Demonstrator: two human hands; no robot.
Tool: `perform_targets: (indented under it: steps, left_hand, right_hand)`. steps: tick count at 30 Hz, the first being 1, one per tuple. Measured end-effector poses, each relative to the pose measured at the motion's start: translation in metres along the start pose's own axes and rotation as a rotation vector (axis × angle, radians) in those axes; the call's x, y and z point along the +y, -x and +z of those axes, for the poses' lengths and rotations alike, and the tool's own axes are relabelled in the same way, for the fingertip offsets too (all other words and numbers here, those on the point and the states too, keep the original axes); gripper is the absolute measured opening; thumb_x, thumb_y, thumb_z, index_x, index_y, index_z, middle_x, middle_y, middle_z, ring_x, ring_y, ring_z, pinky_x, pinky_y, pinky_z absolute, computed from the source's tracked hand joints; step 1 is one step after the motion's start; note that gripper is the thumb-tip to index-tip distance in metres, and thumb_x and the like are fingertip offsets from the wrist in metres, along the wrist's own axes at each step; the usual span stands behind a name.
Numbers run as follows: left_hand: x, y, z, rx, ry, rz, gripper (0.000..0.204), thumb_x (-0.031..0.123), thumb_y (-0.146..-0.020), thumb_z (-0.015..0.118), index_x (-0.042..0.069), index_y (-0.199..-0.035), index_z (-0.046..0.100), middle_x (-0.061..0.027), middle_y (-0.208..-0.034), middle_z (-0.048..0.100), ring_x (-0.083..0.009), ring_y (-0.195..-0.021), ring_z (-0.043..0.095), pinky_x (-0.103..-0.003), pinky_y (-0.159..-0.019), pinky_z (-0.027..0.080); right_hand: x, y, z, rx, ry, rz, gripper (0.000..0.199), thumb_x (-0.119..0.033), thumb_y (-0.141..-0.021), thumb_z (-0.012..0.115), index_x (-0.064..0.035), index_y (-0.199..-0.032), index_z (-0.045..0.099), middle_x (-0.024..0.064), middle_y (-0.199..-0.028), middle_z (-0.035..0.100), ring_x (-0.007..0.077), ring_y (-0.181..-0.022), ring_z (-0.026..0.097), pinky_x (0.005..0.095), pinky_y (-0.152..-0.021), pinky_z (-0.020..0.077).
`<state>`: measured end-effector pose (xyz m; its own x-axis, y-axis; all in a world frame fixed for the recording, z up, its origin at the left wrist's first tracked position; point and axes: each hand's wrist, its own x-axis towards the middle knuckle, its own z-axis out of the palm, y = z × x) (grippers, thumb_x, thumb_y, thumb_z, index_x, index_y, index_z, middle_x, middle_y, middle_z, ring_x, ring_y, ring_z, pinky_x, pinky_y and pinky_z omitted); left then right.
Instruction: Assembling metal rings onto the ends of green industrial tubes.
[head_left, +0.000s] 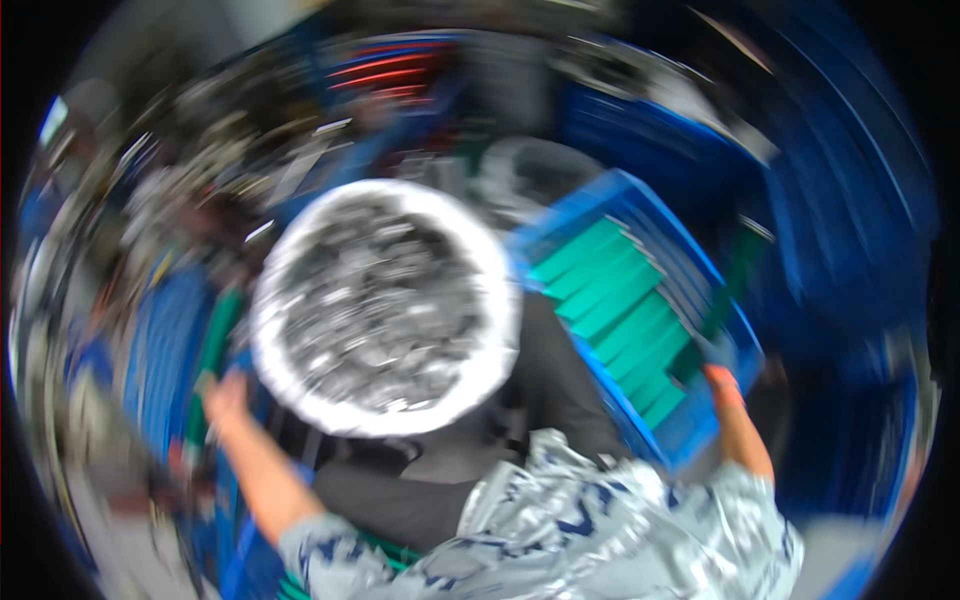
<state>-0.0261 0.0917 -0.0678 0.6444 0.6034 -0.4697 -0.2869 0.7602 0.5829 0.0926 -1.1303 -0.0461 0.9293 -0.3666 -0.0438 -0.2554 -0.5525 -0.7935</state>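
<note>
The whole view is smeared by motion, so fine detail is lost. At the left of the frame, the left hand (226,398) is at a long green bar (213,345) that slants up past it; the fingers look closed around the bar, though the blur hides each one. At the right, the right hand (716,350), apparently in a greyish glove with an orange-red band (722,377) at the wrist, grips a dark green bar (741,262) that slants up and to the right, above the near right side of a blue crate (578,207).

The blue crate sits tilted right of centre, with bright green strips (610,300) lying side by side inside it. Left of it, in the middle of the frame, stands a round tub (498,330) with a wide white rim, full of small shiny silvery pieces (380,300) too blurred to name. The tub's right edge comes close to the crate's upper left corner; whether they touch is unclear.

Below are dark trousers (400,500) and a grey shirt (620,530) with dark blue marks. A container lined with clear plastic (530,170) stands behind the crate. Red layered items (390,75) show at the upper middle, stacked blue panels (840,160) at the upper right, and a ribbed blue piece (165,350) at the left.
</note>
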Motion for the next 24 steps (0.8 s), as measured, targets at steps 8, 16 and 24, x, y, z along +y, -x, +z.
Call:
perform_targets:
  steps: [8, 16, 24]
  left_hand:
    - [-0.157, 0.124, 0.025, 0.245, -0.431, 0.517, 0.056, 0.021, -0.119, 0.057, -0.023, -0.152, 0.054, -0.0332, -0.156, 0.068, -0.0417, -0.143, 0.071, -0.052, -0.126, 0.057]
    - [-0.162, 0.316, -0.015, 0.485, -0.863, 0.898, 0.043, 0.026, -0.105, 0.076, -0.005, -0.135, 0.076, -0.0214, -0.128, 0.084, -0.0340, -0.113, 0.084, -0.046, -0.097, 0.069]
    - [-0.220, 0.405, -0.155, 0.755, -2.086, 0.206, 0.052, 0.054, -0.100, 0.078, 0.005, -0.116, 0.090, -0.0152, -0.112, 0.088, -0.0281, -0.104, 0.083, -0.049, -0.093, 0.067]
  right_hand:
    - [0.262, 0.056, -0.005, 0.165, 0.151, 0.781, 0.069, -0.055, -0.093, 0.087, 0.0026, -0.131, 0.083, 0.0278, -0.131, 0.083, 0.0442, -0.120, 0.081, 0.0496, -0.104, 0.0635]
    - [0.310, 0.167, 0.205, -1.120, 1.197, 0.166, 0.042, -0.036, -0.096, 0.081, -0.0205, -0.134, 0.088, 0.0090, -0.141, 0.083, 0.0293, -0.130, 0.080, 0.0519, -0.103, 0.0653]
    - [0.237, 0.049, 0.182, -1.114, 1.043, 0.197, 0.036, -0.033, -0.092, 0.082, -0.0170, -0.123, 0.090, 0.0157, -0.125, 0.086, 0.0331, -0.108, 0.085, 0.0549, -0.091, 0.0683]
